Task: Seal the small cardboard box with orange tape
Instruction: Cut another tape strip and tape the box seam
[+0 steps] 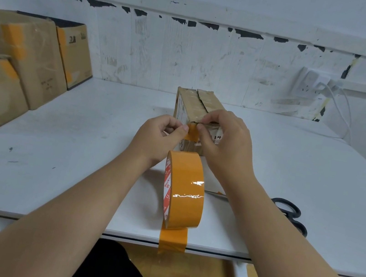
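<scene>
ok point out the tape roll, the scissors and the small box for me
tape roll [186,191], head view, on its orange outer band
scissors [290,209], head view, on a black handle loop
small box [192,106], head view, on its top flap

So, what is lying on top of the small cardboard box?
On the small cardboard box the top flaps meet at an open seam. A short orange tape piece sits at its near edge, pinched by the left hand and right hand. The fingers cover where the tape ends.
</scene>
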Demonstrator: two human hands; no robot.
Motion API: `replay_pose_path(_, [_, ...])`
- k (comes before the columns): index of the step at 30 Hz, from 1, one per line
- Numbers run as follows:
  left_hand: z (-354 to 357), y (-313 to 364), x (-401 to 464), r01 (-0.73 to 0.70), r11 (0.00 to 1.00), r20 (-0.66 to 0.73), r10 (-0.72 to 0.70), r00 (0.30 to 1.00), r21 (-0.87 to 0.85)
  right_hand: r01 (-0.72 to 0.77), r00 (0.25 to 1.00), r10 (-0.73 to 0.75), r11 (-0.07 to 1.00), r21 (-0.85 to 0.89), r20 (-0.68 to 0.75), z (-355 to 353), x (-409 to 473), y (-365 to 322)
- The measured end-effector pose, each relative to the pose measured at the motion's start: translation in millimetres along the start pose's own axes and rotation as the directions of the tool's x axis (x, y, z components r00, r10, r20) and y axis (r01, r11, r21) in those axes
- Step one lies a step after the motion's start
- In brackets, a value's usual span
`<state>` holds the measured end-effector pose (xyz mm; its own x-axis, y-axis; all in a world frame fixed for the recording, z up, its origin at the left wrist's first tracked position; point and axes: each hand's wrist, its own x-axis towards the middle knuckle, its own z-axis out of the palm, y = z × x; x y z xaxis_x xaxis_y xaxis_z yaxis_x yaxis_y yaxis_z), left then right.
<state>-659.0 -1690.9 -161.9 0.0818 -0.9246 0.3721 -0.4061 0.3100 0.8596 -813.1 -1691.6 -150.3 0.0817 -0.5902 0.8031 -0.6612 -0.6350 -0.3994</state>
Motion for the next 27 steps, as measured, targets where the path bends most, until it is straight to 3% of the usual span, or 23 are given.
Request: replay_pose_path(27, [-7.6,7.2,-8.6,0.049,0.999,0.077,-0.049,0.996,0.004,0.060,0.996,-0.049,0.985,-0.162,0.069,3.7,-4.1,4.5])
